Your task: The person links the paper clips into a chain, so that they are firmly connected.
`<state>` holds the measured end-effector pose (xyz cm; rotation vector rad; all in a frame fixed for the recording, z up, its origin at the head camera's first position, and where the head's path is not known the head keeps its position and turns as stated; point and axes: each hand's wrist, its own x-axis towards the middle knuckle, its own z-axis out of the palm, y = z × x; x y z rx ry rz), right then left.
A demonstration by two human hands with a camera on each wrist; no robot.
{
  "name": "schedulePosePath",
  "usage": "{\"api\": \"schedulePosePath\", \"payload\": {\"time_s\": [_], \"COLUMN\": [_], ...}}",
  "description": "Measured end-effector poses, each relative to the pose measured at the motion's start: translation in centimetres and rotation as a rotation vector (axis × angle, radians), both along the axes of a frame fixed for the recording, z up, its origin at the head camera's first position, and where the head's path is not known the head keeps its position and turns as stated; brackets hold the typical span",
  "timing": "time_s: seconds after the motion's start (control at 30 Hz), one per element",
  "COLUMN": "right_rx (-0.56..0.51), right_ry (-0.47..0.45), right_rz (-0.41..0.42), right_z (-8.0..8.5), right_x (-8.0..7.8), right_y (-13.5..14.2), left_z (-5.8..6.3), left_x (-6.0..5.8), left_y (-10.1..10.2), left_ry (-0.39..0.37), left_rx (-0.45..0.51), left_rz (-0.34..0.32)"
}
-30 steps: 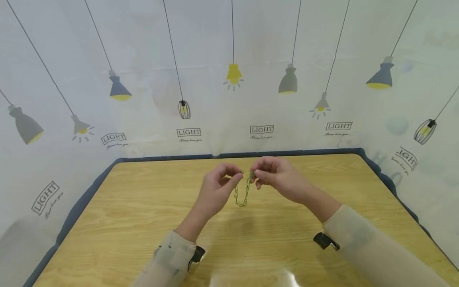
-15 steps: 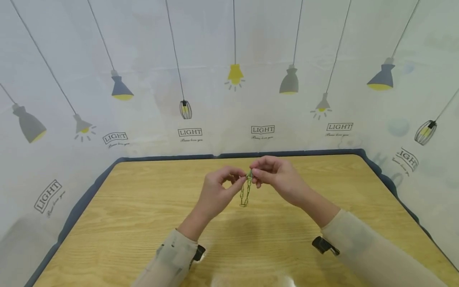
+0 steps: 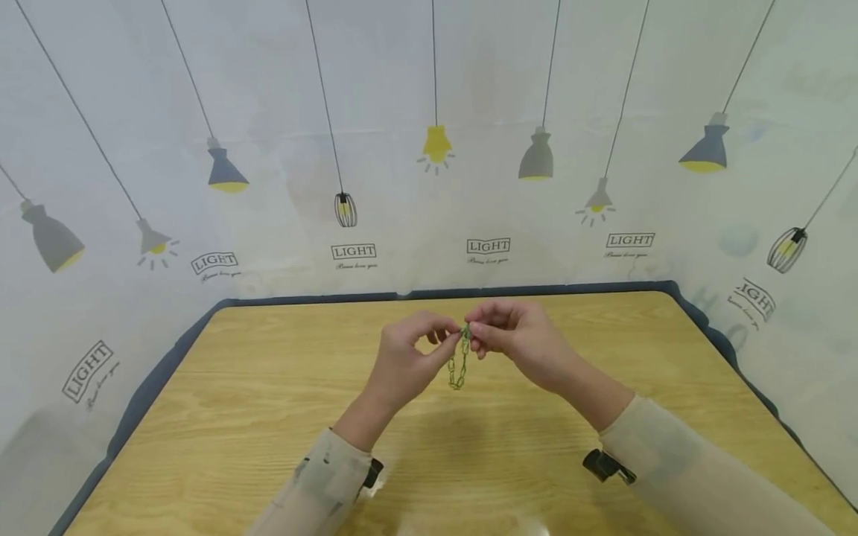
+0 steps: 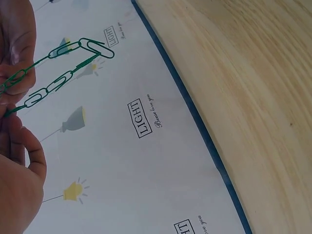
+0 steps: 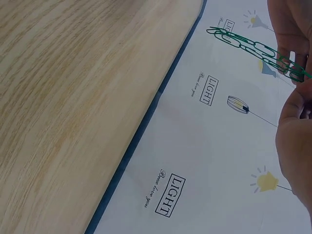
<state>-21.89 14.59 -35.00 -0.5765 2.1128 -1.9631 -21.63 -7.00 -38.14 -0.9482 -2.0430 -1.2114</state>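
Observation:
A chain of linked green paper clips (image 3: 457, 385) hangs in a narrow loop above the table, its two ends held up close together. My left hand (image 3: 409, 357) pinches one end between thumb and fingertips. The other end is pinched by my right hand (image 3: 529, 342), whose fingertips nearly meet the left ones. In the left wrist view the paper clip chain (image 4: 61, 80) shows its single links clearly. From the right wrist, the same chain (image 5: 243, 43) stretches away from both hands. Fingers hide the spot where the ends come together.
Beneath the hands lies a wood-grain table (image 3: 268, 417) with a dark blue edging (image 3: 322, 298). Pale wall covering (image 3: 281, 149) printed with lamps and the word LIGHT surrounds its back and sides. Black clips (image 3: 606, 466) stick out at both sleeve cuffs.
My left hand has moved right toward the right hand, bringing the two chain ends together. The hanging loop has narrowed. The right hand has stayed nearly in place.

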Motion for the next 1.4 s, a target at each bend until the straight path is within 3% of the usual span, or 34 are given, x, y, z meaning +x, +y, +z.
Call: {"api": "schedulePosePath", "payload": {"time_s": [0.13, 0.73, 0.93, 1.13, 1.4], "right_rx": [-0.001, 0.061, -0.021, -0.065, -0.006], "right_ry": [-0.010, -0.015, -0.084, -0.107, -0.082], "right_rz": [-0.001, 0.041, 0.098, 0.143, 0.138], "right_z": [-0.14, -0.11, 0.00, -0.08, -0.16], "right_x": [0.12, 0.36, 0.21, 0.23, 0.30], "right_y": [-0.07, -0.18, 0.18, 0.37, 0.63], "left_z": [-0.16, -0.01, 0.20, 0.25, 0.41], "left_x": [-0.17, -0.14, -0.23, 0.06, 0.11], "left_y": [0.06, 0.17, 0.38, 0.47, 0.26], "left_ry": [0.041, 0.058, 0.081, 0.060, 0.080], "left_rx": [-0.006, 0.016, 0.029, 0.020, 0.025], "left_rz": [0.015, -0.018, -0.049, -0.032, -0.021]}}
